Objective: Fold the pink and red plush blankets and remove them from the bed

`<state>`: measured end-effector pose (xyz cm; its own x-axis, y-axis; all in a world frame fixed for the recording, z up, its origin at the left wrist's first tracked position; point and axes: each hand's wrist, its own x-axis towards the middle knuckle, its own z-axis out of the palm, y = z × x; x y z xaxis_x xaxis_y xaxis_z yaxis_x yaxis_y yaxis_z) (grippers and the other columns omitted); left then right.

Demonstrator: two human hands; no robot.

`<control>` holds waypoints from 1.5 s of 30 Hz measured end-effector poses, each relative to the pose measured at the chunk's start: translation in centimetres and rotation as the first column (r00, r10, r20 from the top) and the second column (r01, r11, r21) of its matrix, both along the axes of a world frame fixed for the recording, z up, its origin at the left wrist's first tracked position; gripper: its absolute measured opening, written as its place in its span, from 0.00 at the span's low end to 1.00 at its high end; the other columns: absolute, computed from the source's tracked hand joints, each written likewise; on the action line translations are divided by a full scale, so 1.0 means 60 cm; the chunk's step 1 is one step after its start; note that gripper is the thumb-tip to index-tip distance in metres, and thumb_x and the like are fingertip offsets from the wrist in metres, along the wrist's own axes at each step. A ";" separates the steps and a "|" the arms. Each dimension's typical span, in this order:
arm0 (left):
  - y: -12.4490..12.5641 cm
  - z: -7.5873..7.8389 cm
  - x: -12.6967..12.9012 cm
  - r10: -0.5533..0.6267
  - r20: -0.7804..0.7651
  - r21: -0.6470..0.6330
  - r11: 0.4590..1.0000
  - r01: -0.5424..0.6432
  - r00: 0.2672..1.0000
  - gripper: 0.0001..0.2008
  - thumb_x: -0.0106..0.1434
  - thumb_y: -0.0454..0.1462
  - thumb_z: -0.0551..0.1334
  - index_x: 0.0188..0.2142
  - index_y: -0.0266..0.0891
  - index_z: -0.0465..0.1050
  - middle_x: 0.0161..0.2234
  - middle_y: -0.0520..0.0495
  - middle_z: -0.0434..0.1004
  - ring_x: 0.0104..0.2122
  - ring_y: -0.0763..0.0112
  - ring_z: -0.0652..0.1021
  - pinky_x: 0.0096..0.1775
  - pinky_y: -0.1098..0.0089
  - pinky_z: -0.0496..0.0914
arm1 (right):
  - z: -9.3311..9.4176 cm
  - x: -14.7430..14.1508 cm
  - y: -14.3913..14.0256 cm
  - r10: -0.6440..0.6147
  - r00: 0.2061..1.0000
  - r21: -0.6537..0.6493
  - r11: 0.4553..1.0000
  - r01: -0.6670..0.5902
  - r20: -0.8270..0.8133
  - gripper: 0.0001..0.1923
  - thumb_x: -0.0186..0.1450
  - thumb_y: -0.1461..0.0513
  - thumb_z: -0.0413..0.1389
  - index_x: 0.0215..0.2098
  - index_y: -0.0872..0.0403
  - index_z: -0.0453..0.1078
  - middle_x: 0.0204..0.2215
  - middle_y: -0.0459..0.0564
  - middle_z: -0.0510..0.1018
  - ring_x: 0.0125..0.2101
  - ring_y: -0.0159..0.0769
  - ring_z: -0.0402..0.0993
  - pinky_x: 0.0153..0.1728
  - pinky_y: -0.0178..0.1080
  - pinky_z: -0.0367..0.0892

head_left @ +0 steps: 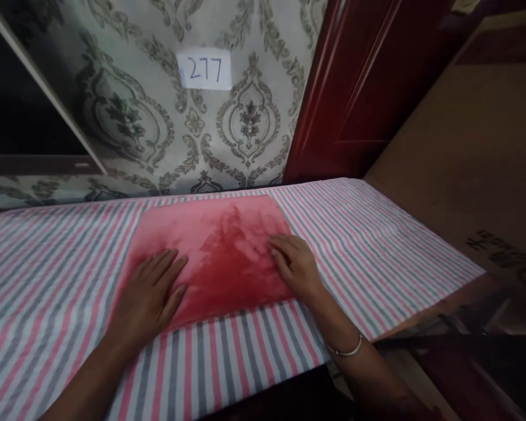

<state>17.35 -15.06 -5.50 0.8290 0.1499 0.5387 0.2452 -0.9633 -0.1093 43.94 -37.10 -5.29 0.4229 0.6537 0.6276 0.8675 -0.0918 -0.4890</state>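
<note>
A red, velvety cloth point(228, 263) lies flat in a rough rectangle, its pile shading from light pink to deep red. My left hand point(151, 289) rests on its left part, palm down with the fingers stretched out and the thumb apart. On the right side of the cloth lies my right hand point(296, 263), its fingers loosely bent and pointing left, a gap showing between thumb and fingers. No grip on the fabric is visible in either hand. A thin silver bangle point(348, 349) circles my right wrist.
Beneath the cloth is a table covered with a pink, grey and white striped sheet point(359, 234). A large cardboard box point(473, 158) stands at the right. Behind are patterned wallpaper, a "277" paper point(204, 69), a dark red wooden panel point(333, 88) and a dark screen point(21, 99).
</note>
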 end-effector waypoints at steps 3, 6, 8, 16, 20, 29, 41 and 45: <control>0.005 0.009 -0.010 0.020 0.113 0.021 1.000 -0.022 0.993 0.17 0.70 0.42 0.53 0.50 0.37 0.76 0.49 0.35 0.82 0.49 0.50 0.80 0.51 0.52 0.71 | -0.008 0.046 -0.017 -0.164 0.945 0.117 0.972 0.204 -0.282 0.14 0.67 0.57 0.51 0.41 0.51 0.78 0.38 0.54 0.83 0.38 0.44 0.79 0.42 0.46 0.72; 0.010 0.026 -0.021 0.165 0.204 -0.004 0.986 -0.168 0.965 0.18 0.70 0.44 0.52 0.42 0.35 0.77 0.44 0.33 0.82 0.44 0.47 0.80 0.47 0.50 0.72 | -0.021 0.080 -0.021 -0.183 0.801 0.081 0.958 0.277 -0.571 0.15 0.61 0.54 0.52 0.38 0.52 0.77 0.31 0.51 0.82 0.28 0.40 0.76 0.33 0.42 0.71; 0.015 0.038 -0.029 0.339 0.222 -0.138 0.939 -0.315 0.914 0.22 0.69 0.48 0.50 0.43 0.35 0.76 0.44 0.33 0.81 0.43 0.46 0.80 0.46 0.50 0.73 | -0.027 0.089 -0.017 -0.137 0.750 0.063 0.971 0.232 -0.648 0.14 0.58 0.53 0.54 0.33 0.51 0.76 0.27 0.48 0.81 0.27 0.39 0.75 0.33 0.41 0.69; 0.039 0.055 -0.054 0.693 -0.049 -0.801 0.403 -0.443 0.720 0.27 0.58 0.58 0.58 0.48 0.45 0.74 0.36 0.49 0.81 0.35 0.57 0.80 0.37 0.63 0.74 | -0.008 0.064 -0.016 0.156 0.438 0.194 0.980 0.043 -0.885 0.17 0.53 0.48 0.65 0.27 0.52 0.73 0.22 0.42 0.76 0.23 0.32 0.68 0.28 0.35 0.63; 0.038 0.060 -0.050 0.715 -0.103 -0.795 0.359 -0.489 0.692 0.20 0.56 0.59 0.60 0.35 0.47 0.73 0.30 0.51 0.81 0.33 0.55 0.80 0.36 0.61 0.72 | 0.008 0.059 -0.022 0.293 0.136 0.303 0.951 0.061 -0.946 0.16 0.50 0.52 0.69 0.25 0.52 0.72 0.20 0.42 0.75 0.20 0.30 0.67 0.25 0.35 0.64; 0.031 0.059 -0.047 0.690 -0.064 -0.649 0.520 -0.555 0.721 0.18 0.58 0.58 0.57 0.30 0.49 0.71 0.26 0.51 0.80 0.32 0.51 0.81 0.35 0.59 0.71 | 0.014 0.054 -0.013 0.279 0.116 0.284 0.959 0.024 -0.953 0.19 0.45 0.55 0.73 0.32 0.52 0.76 0.26 0.44 0.82 0.25 0.34 0.76 0.31 0.36 0.71; 0.043 0.050 -0.047 0.591 -0.048 -0.438 0.712 -0.548 0.806 0.18 0.60 0.54 0.57 0.33 0.46 0.75 0.32 0.46 0.84 0.31 0.54 0.82 0.30 0.63 0.71 | -0.019 0.072 -0.001 0.093 0.473 0.101 0.995 -0.007 -0.876 0.20 0.45 0.52 0.72 0.30 0.52 0.74 0.26 0.45 0.80 0.29 0.38 0.76 0.34 0.39 0.71; 0.034 0.052 -0.044 0.595 0.088 -0.507 0.717 -0.479 0.799 0.12 0.59 0.48 0.58 0.31 0.45 0.75 0.31 0.48 0.83 0.32 0.57 0.81 0.33 0.64 0.71 | -0.024 0.075 -0.004 0.018 0.498 0.032 0.999 0.021 -0.867 0.21 0.44 0.50 0.71 0.30 0.52 0.74 0.25 0.46 0.80 0.29 0.39 0.75 0.31 0.40 0.70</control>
<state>14.73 -13.01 -2.35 0.3941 0.7964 0.4587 0.6968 -0.5844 0.4159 48.41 -37.34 -6.75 0.7682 0.6393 -0.0338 0.0058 -0.0598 -0.9982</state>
